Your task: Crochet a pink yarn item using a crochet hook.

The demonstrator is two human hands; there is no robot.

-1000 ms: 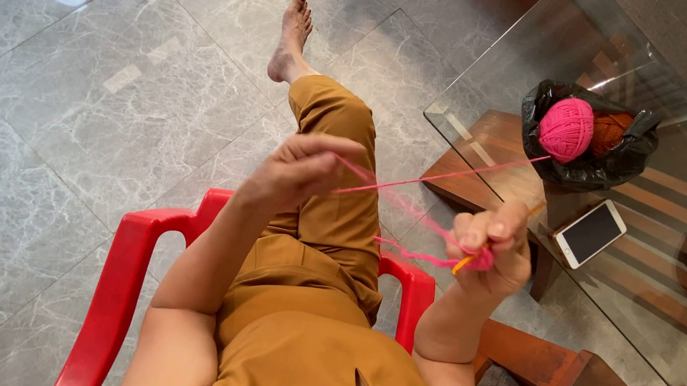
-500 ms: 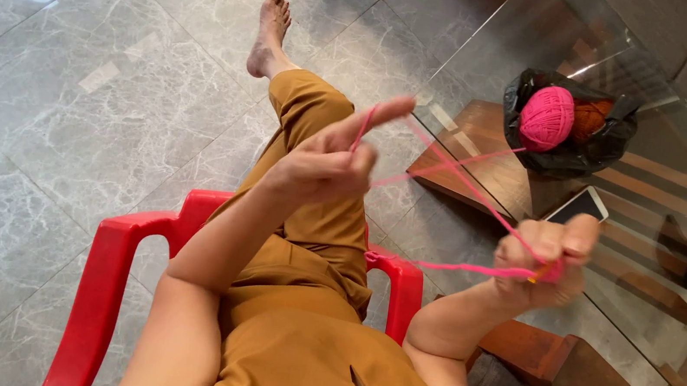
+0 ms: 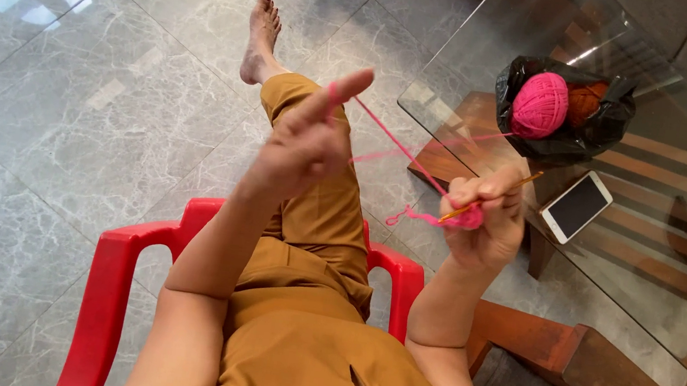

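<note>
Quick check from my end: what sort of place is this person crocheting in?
Most likely a home living room. The floor is polished grey marble-look tile, a glass-topped coffee table on a wooden base holds a phone and a black bag of yarn balls, and the person sits on a red plastic chair.

left hand (image 3: 306, 140): raised, forefinger extended | right hand (image 3: 489, 220): fingers pinched, raised

Home living room, marble floor (image 3: 62, 141), glass table (image 3: 500, 55)
</note>
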